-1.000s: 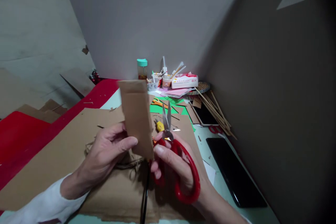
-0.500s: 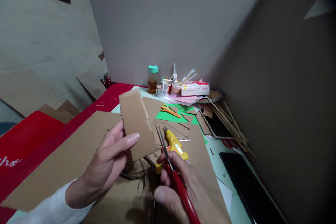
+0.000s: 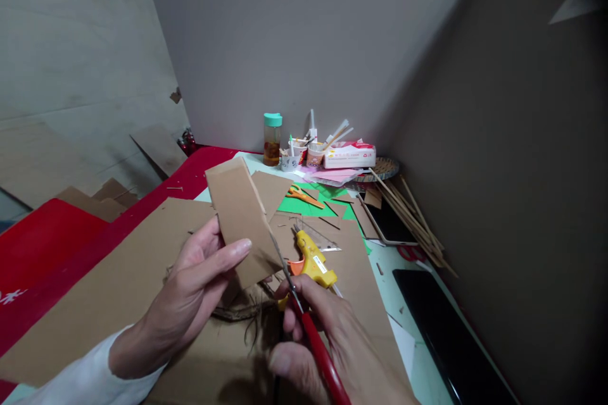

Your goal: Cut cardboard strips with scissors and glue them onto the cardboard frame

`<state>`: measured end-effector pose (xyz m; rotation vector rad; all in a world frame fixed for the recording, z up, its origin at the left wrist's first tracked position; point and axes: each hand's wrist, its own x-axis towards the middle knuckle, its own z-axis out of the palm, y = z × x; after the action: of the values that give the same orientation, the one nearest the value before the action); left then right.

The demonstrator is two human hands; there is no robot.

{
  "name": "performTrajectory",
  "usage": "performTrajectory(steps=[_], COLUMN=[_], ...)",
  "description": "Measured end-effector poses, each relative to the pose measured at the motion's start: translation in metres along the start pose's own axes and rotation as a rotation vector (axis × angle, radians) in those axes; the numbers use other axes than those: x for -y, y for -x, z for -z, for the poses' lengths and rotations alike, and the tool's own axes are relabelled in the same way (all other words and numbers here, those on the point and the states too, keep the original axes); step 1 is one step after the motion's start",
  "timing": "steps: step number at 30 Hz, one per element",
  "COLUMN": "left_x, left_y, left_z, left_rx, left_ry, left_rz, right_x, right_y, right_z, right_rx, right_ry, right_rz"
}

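Note:
My left hand point(image 3: 197, 285) pinches a brown cardboard strip point(image 3: 240, 215) between thumb and fingers and holds it tilted above the table. My right hand point(image 3: 327, 348) grips red-handled scissors point(image 3: 304, 323). Their thin blades point up and left, and the tips meet the strip's right edge. A yellow glue gun point(image 3: 313, 262) lies on the cardboard just behind the scissors. A tangle of brown twine point(image 3: 247, 313) sits under the strip, between my hands.
A large cardboard sheet point(image 3: 118, 278) covers the table over a red mat point(image 3: 42, 247). At the back stand a teal-capped bottle point(image 3: 272, 139), cups of tools point(image 3: 304, 150) and a tissue box point(image 3: 349, 155). Wooden sticks point(image 3: 408, 209), orange scissors point(image 3: 304, 196), green paper and a black slab point(image 3: 451, 342) lie to the right.
The scissors turned from upright beside the strip to edge-on, their blades now at the strip's right edge. The strip tilted left and the view shifted.

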<state>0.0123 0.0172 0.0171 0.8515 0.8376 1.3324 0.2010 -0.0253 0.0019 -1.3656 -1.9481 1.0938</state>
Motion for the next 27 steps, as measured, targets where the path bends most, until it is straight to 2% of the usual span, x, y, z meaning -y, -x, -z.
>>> performTrajectory(steps=[6, 12, 17, 21, 27], left_x=[0.001, 0.001, 0.002, 0.004, 0.006], left_y=[0.002, 0.002, 0.0, 0.001, 0.001], left_z=[0.003, 0.004, 0.004, 0.005, 0.002], left_rx=[-0.002, -0.003, -0.015, -0.004, 0.017], left_ry=[0.001, -0.001, 0.0, -0.007, -0.032], left_rz=[0.019, 0.026, 0.053, 0.089, 0.105], right_x=[0.0, -0.008, -0.016, -0.018, -0.007], right_y=[0.001, 0.001, 0.001, 0.0, -0.002], right_z=[0.006, 0.001, -0.003, -0.003, 0.001], right_rx=[0.003, -0.024, -0.112, -0.071, -0.025], right_ry=[0.014, 0.088, 0.093, 0.074, -0.01], right_rz=[-0.006, 0.038, 0.049, 0.052, 0.035])
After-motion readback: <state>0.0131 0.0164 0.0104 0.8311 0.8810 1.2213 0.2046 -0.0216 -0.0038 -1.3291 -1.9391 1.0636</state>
